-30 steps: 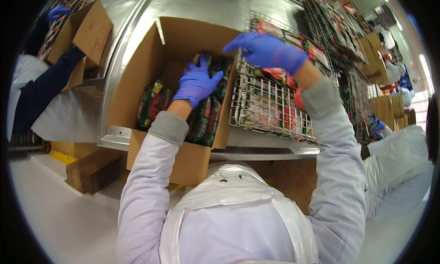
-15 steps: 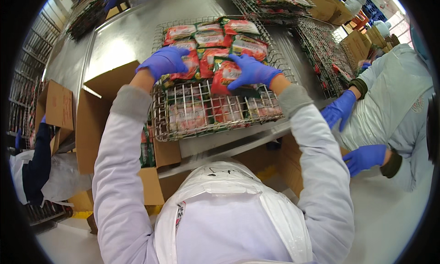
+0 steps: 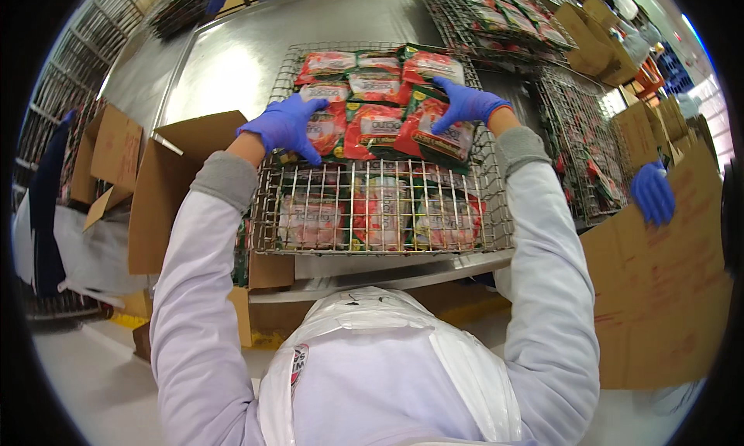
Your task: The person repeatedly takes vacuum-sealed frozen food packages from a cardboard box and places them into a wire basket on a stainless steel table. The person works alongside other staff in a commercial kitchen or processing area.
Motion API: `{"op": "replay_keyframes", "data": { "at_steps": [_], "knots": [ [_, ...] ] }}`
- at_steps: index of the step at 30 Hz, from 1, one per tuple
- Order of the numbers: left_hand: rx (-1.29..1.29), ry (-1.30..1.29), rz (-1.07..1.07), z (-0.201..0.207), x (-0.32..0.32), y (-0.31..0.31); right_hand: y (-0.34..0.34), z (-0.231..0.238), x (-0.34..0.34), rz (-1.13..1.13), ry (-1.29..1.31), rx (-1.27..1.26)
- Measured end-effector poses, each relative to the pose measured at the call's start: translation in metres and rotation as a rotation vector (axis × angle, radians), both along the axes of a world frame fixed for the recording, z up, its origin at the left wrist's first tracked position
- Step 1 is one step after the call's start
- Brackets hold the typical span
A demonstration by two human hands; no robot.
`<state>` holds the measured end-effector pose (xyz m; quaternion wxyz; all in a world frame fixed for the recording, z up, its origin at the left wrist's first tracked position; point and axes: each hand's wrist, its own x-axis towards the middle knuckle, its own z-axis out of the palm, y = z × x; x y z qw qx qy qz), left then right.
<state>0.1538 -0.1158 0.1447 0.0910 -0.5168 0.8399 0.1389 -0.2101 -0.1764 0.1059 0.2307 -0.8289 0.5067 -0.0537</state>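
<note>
Open from above between left hand and right hand, over the upper packets; fenced nearer the body by bars of the wire tray, running across the lower packets. Opens broadly over the bench beyond and left of the tray. Narrows on the right to a strip of steel before the next wire rack. Meets an open carton at near left, just beside the left forearm, stacked racks at far right, and, past the right forearm, a large cardboard panel with a co-worker's hand at its upper edge
</note>
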Motion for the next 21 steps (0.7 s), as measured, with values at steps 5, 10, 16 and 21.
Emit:
{"op": "replay_keyframes", "data": {
  "at_steps": [5,10,16,21],
  "knots": [
    [-0.016,-0.129,-0.116,0.001,0.010,-0.007,0.021,0.044,0.039,0.034,0.310,0.028],
    [-0.174,-0.026,-0.164,0.023,0.013,0.057,0.096,0.028,0.052,0.040,0.271,-0.327],
    [-0.711,0.857,0.101,-0.008,0.073,0.124,0.113,0.047,0.026,-0.151,0.045,-0.320],
    [-0.641,0.678,0.985,-0.039,0.249,0.119,0.133,0.070,0.034,-0.138,-0.216,-0.388]
  ]
}}
